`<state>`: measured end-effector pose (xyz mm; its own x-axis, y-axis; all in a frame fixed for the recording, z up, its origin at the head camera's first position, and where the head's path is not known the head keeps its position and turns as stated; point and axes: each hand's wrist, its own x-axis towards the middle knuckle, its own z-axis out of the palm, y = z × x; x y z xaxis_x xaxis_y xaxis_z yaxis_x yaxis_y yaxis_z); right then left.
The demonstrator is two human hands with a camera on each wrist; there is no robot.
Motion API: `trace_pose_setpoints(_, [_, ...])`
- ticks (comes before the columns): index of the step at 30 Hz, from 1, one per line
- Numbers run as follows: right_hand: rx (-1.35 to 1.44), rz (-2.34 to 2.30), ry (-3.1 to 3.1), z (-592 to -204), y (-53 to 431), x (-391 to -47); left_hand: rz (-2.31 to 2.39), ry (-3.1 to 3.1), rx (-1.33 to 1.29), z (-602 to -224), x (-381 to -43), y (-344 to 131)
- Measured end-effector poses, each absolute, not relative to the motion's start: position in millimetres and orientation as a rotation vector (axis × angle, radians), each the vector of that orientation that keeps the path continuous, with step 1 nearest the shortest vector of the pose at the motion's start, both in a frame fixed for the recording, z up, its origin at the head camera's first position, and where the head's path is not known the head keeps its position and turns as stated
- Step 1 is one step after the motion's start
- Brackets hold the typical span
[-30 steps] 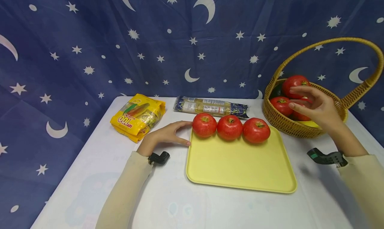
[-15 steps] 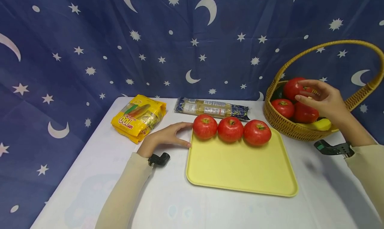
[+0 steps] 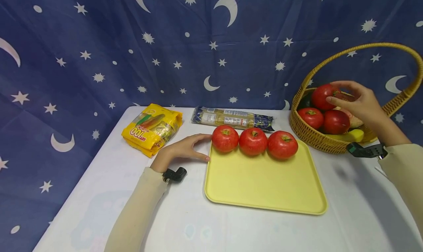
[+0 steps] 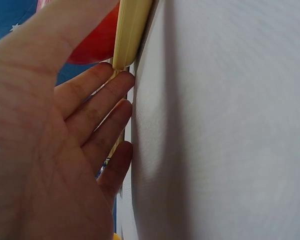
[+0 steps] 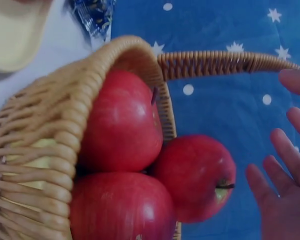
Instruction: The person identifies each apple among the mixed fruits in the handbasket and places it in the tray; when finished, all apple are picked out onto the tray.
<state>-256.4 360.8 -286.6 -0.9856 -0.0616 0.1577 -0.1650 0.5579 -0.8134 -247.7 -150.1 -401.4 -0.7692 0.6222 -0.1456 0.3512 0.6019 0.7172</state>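
Three red apples stand in a row along the back of a yellow tray (image 3: 264,186): left apple (image 3: 224,138), middle apple (image 3: 253,141) and right apple (image 3: 282,145). My left hand (image 3: 183,148) is at the tray's left edge, fingers and thumb spread; in the left wrist view its fingers (image 4: 97,107) reach the tray's rim. At the right, a wicker basket (image 3: 315,140) holds more red apples. My right hand (image 3: 361,101) is at the uppermost apple (image 3: 324,97), thumb and fingers spread beside it. In the right wrist view a gap shows between the fingers (image 5: 290,155) and that apple (image 5: 197,177).
A yellow snack bag (image 3: 152,129) lies at the back left. A long clear packet with dark ends (image 3: 232,118) lies behind the tray. The basket's tall handle (image 3: 363,46) arches over the right hand's area. A banana (image 3: 350,136) lies in the basket.
My right hand has moved back and a little up, closer round the uppermost apple, uncovering lower apples and the banana. My left hand has stayed by the tray.
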Motion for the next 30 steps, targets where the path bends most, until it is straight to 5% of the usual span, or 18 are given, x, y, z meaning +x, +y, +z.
trace_pose_setpoints(30, [-0.042,1.420,-2.848,-310.7,375.7,-301.6,0.961,2.461,0.794,-402.3,-248.5,-151.9])
